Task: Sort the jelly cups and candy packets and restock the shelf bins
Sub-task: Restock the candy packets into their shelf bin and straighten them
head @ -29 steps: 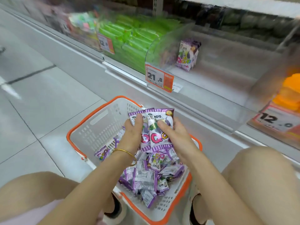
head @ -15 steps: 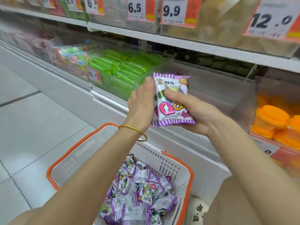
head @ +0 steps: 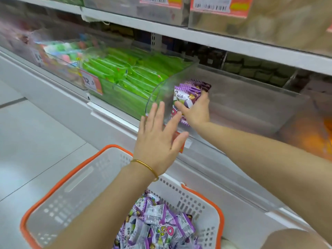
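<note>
Packets (head: 186, 92) now reach the left corner of the bin (head: 251, 97), gripped by right hand (head: 197, 112); left hand (head: 156, 141) is off, spread; only release remains.

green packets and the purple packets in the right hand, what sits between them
A clear plastic bin wall stands between the green packets and the purple packets that the right hand holds, as the head view shows.

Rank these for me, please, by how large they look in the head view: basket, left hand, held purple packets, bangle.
Largest first:
basket
left hand
purple packets (farther away, so unsure against the hand)
bangle
</note>
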A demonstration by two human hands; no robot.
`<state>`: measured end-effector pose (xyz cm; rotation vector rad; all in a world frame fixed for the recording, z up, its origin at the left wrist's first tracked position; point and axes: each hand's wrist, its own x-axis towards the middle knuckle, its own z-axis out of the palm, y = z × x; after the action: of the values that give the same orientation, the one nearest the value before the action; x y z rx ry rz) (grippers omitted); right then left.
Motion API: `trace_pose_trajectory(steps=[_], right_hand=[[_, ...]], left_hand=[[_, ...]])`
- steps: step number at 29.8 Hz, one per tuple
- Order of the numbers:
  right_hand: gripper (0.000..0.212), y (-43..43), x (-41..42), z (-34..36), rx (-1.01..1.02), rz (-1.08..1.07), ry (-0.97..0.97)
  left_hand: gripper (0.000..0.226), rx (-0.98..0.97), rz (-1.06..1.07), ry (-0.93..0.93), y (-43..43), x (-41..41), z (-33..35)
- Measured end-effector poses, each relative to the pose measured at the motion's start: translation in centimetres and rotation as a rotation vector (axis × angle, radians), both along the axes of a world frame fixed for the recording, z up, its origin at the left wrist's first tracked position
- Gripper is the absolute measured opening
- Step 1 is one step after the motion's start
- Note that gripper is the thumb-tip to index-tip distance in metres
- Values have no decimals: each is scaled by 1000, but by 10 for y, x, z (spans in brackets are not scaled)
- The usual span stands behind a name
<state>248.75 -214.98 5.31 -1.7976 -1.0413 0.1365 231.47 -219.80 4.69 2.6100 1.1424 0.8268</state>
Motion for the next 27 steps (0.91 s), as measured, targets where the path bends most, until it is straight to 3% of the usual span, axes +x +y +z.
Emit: trace_pose_trajectory(steps=[4, 6, 11, 17, 24, 27], right_hand=[[107, -7, 6, -7, -372, -157, -309], [112, -10, 8, -9, -445, -130, -253], [97, 6, 10, -8, -439, -199, 24], [103, 8, 19, -2, -589, -191, -136], [111, -3, 28, 5, -661, -120, -51], [107, -20, 27, 22, -624, -90, 43]], left_hand=[[73, -52, 2, -15, -1, 1, 1], [74, -65, 2, -8, -1, 0, 2], [83, -54, -5, -7, -3, -1, 2], [89, -59, -10, -3, -2, -2, 2], [86, -49, -49, -10, -1, -7, 3], [74, -5, -52, -71, -9, -13, 4]])
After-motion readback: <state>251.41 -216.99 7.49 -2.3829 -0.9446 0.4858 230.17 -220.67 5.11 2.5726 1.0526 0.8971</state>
